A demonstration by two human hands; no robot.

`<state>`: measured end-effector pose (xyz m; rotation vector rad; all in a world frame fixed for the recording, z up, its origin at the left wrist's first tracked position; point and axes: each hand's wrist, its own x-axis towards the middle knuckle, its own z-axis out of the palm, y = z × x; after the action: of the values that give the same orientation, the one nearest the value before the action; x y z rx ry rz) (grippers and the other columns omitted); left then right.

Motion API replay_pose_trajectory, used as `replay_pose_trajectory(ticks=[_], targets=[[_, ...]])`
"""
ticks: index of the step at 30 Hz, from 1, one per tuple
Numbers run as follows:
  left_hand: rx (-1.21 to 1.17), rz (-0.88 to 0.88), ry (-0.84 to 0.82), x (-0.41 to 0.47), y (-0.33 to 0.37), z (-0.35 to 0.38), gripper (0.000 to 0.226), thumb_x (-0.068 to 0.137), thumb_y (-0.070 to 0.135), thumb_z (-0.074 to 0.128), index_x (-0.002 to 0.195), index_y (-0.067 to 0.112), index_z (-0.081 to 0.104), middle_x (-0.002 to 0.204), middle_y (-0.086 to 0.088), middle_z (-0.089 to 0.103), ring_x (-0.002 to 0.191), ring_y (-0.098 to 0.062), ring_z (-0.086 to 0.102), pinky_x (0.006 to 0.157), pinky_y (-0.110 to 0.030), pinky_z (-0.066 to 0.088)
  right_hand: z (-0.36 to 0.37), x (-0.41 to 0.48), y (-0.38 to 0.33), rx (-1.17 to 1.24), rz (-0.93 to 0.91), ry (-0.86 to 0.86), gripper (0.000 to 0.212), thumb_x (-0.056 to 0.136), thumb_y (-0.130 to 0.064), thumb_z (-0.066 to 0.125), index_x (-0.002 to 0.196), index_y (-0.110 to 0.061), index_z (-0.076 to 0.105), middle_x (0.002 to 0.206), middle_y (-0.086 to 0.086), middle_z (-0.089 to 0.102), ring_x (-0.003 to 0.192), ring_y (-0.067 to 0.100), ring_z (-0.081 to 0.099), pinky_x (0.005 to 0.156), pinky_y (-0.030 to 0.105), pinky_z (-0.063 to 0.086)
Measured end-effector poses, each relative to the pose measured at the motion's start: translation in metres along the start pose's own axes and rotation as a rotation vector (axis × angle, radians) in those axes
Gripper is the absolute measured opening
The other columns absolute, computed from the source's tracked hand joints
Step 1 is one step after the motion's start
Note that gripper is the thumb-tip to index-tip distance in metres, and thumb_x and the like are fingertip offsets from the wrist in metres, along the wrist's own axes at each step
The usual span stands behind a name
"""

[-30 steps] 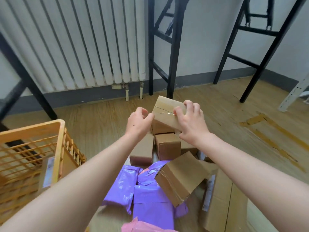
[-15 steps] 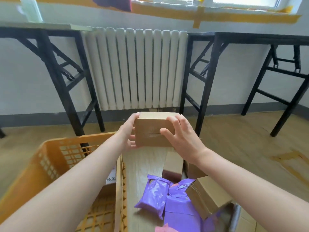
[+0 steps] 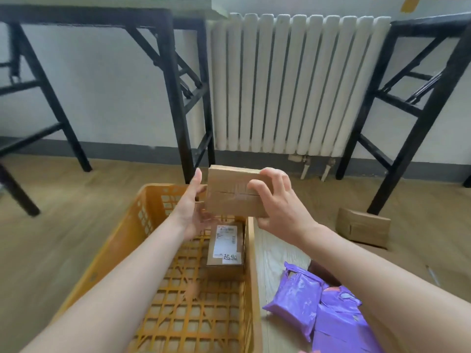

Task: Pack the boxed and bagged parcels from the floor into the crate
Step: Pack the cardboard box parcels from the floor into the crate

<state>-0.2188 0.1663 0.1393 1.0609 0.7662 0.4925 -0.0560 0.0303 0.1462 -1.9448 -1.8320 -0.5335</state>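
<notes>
Head view. The small cardboard box (image 3: 233, 192) is in the air between both hands, over the far right corner of the orange crate (image 3: 163, 187). In this view its right end overlaps the crate's right wall, so it is not clearly all inside the rim line. Its long axis runs left to right, from one hand to the other, tipped a little down at the right. The taped seam face points at the camera.

Right grip (image 3: 279, 208): grasping the box's right end, with the fingers curled over the top corner and the thumb on the near face. Left grip (image 3: 193, 210): not clenched. The fingers are straight and point up, and the palm lies flat against the box's left end as a side support. The right arm comes in from outside the crate and the left arm reaches over the crate's interior.

Key relation: the drop spot lies below the box and toward the left grip's side. A labelled carton (image 3: 225, 247) already lies on the crate floor against the right wall, almost directly under the held box. Bare lattice floor shows to its left and nearer the camera. My judgement is that the box needs to shift left or come nearer before it is lowered, or else be stacked on the carton. The main risk is clipping the right wall.

Task's other things: purple poly bags (image 3: 298, 295) are on the floor just right of the crate. Another cardboard parcel (image 3: 363, 230) sits further right by a black table leg (image 3: 407, 138). Most of the packing looks not yet done.

Background is a white radiator (image 3: 293, 85) and a wood floor (image 3: 63, 225).
</notes>
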Motion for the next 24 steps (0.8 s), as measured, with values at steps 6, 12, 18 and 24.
replay_pose_trajectory(ticks=[6,12,18,24], targets=[[-0.073,0.041,0.194,0.019,-0.013,-0.055,0.101,0.053,0.092,0.042,0.132,0.029,0.050,0.128,-0.007,0.058,0.118,-0.031,0.052,0.104,-0.051,0.040,0.056,0.041,-0.039,0.416,0.294,-0.023,0.071,0.065,-0.029,0.082,0.118,-0.032,0.034,0.126,-0.007,0.022,0.114,0.013,0.024,0.092,0.026,0.044],[-0.105,0.015,0.234,0.033,-0.043,-0.088,0.079,0.081,0.078,0.034,0.139,0.027,0.044,0.131,-0.002,0.057,0.115,-0.026,0.055,0.078,-0.037,0.050,0.111,0.062,-0.060,0.779,0.680,-0.257,0.072,0.065,-0.041,0.081,0.118,-0.033,0.033,0.119,-0.001,0.034,0.105,0.014,0.043,0.061,0.010,0.042],[-0.048,-0.029,0.321,0.052,-0.065,-0.111,0.065,0.088,0.067,0.039,0.139,0.027,0.042,0.134,-0.003,0.054,0.116,-0.025,0.053,0.100,-0.047,0.044,0.149,0.057,-0.067,0.976,0.880,-0.372,0.078,0.067,-0.041,0.082,0.123,-0.030,0.030,0.127,0.004,0.040,0.112,0.021,0.050,0.087,0.035,0.054],[-0.211,-0.132,0.296,0.063,-0.063,-0.138,0.092,0.073,0.086,0.032,0.132,0.018,0.053,0.129,-0.010,0.058,0.118,-0.036,0.052,0.087,-0.045,0.045,0.158,0.048,-0.064,0.595,0.485,-0.339,0.106,0.062,-0.030,0.087,0.139,-0.034,0.014,0.134,-0.008,0.017,0.124,0.013,0.026,0.101,0.033,0.041]])
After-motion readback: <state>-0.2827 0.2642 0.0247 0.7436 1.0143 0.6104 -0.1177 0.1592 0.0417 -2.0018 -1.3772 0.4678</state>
